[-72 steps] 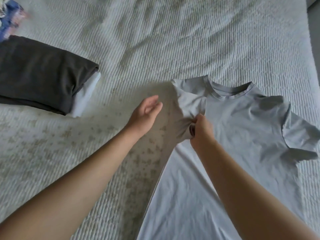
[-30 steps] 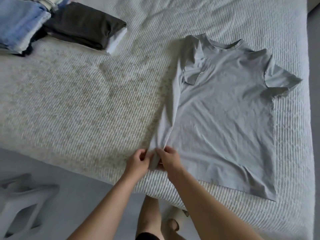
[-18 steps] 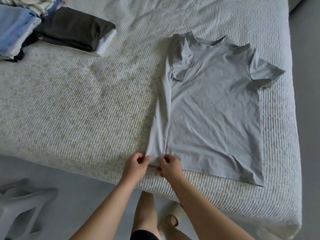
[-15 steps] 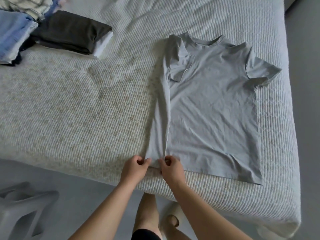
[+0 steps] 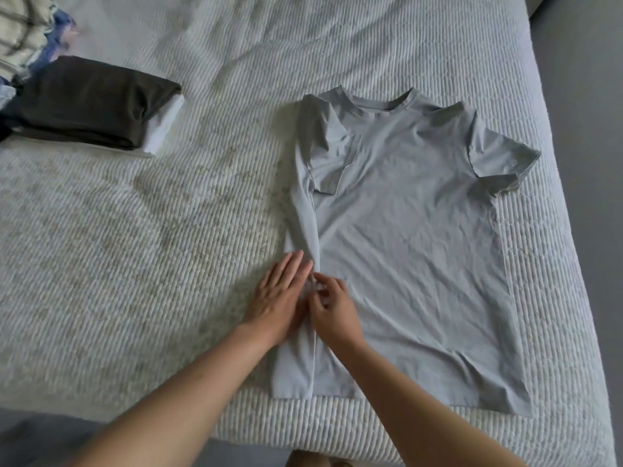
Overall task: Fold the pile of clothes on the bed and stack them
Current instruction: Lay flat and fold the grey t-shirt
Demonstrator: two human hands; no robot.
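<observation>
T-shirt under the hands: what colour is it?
Plain pale grey T-shirt, no print; head view.

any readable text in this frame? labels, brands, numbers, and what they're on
None readable.
Grey t-shirt: plain, no print or tag showing.
Folded dark garment: no label visible.
Striped and blue clothes at the top left corner: blurred pattern only, no letters.
Bed cover: ribbed texture, no markings.
</observation>
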